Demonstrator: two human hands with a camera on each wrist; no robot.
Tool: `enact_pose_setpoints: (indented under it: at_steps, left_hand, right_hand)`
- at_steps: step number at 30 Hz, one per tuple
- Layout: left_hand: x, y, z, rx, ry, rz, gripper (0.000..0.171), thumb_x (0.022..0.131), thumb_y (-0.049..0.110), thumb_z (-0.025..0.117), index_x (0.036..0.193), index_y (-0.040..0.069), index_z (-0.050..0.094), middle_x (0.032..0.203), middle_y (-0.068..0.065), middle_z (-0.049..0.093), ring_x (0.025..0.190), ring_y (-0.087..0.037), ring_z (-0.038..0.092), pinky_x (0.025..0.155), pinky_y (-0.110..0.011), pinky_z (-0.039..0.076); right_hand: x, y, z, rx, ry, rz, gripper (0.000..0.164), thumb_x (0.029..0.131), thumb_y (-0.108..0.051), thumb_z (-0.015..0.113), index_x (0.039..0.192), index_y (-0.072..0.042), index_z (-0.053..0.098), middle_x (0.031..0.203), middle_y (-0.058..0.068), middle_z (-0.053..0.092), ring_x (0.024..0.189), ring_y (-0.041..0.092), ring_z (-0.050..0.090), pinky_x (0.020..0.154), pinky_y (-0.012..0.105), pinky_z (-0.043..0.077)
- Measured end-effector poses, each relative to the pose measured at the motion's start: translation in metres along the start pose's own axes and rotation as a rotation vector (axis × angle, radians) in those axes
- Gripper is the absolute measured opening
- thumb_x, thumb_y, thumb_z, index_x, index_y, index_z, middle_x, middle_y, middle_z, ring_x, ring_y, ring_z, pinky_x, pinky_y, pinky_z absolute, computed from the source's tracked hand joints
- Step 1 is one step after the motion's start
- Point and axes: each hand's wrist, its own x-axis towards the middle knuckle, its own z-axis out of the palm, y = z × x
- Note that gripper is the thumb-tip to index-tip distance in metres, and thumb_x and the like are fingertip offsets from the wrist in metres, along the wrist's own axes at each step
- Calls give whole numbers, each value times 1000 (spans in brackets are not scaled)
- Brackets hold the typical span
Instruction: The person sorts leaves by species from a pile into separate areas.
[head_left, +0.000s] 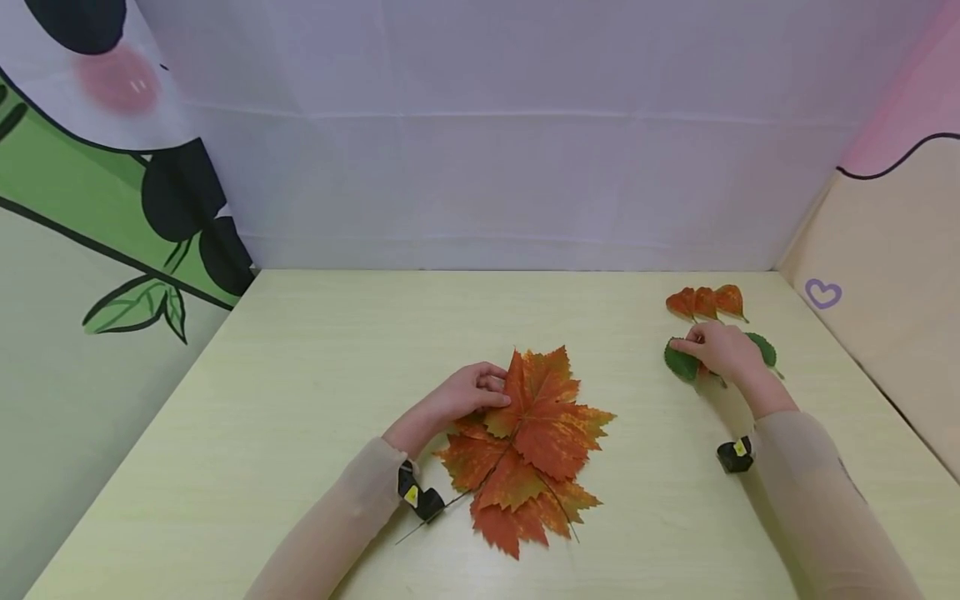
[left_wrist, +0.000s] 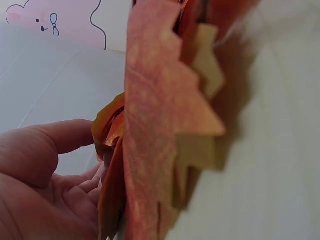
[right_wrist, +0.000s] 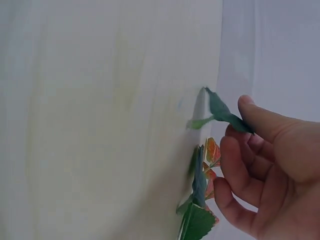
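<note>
Presently, orange leaves (head_left: 551, 437) are pinched by the left hand (head_left: 467, 393), a green leaf (right_wrist: 222, 112) by the right hand (head_left: 722, 348) — red leaves (head_left: 705, 303) just beyond might be scattered by dragging knuckles.

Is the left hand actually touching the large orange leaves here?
Touching. The left wrist view shows the left hand meeting the curled edge of the orange leaves, with no gap between.

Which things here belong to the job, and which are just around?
Job:
large orange leaves, held at one edge by the left hand
green leaves, one pinched by the right hand
small orange leaves behind them, probably

Just around:
table
pale backdrop
painted side panels
</note>
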Motion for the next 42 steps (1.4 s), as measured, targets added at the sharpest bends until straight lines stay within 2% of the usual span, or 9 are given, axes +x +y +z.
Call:
enact_pose_setpoints:
  at_steps: [3,6,9,17,23,26,29,36,42]
  left_hand:
    - [0,0,-1,-7,7,-8,46,85,10,63,127,0,45,86,-4,62,69,-12,53,63,-24,42]
    - [0,2,-1,-11,15,-14,47,84,10,63,127,1,45,85,-3,61,68,-12,53,63,-24,42]
    - [-1,4,0,-16,10,-13,46,85,10,62,127,1,45,87,-5,62,71,-11,56,66,-24,45]
    - [-4,13,2,-32,-3,-7,48,85,11,62,128,2,44,96,-11,64,79,-12,61,76,-28,48]
    - [-7,20,2,-53,24,-4,54,84,9,62,133,3,38,93,-9,63,79,-14,59,79,-30,47]
    - [-10,23,-1,-61,50,2,58,84,8,62,135,6,36,91,-7,61,81,-15,58,83,-32,46]
    - [-13,26,-8,-73,69,19,61,84,10,61,138,8,33,92,-7,58,82,-16,57,86,-34,43]
    - [-23,35,-37,-106,131,63,63,86,11,60,140,6,29,94,-6,55,81,-15,56,80,-31,43]
    - [-31,41,-65,-145,190,119,52,88,7,56,135,1,34,94,-3,54,80,-11,57,74,-24,46]
  right_hand:
    - [1,1,0,11,-28,28,38,87,-41,57,89,-4,59,65,4,57,59,17,50,53,30,35]
    - [-1,-1,1,33,-47,53,38,86,-35,59,100,1,57,85,13,61,72,23,54,61,34,39]
    - [-2,-2,2,47,-34,66,40,85,-31,60,105,3,56,101,20,59,84,30,54,66,39,41]
    - [-7,-3,1,70,11,111,44,84,-33,62,102,5,55,79,13,63,76,28,56,65,39,42]
    - [-9,0,2,123,26,121,40,85,-28,62,104,6,55,88,18,63,79,29,56,66,39,42]
    - [-9,-1,2,141,21,116,39,85,-27,61,105,6,55,86,17,63,78,29,55,66,38,42]
    - [-9,-2,3,149,20,126,39,85,-26,61,106,7,55,83,15,63,78,29,56,67,39,42]
    - [-11,-5,4,146,16,133,37,85,-22,60,109,6,55,101,25,59,90,37,54,71,42,42]
    - [-13,-5,1,136,32,129,34,84,-20,60,107,6,57,98,25,60,87,36,54,68,40,42]
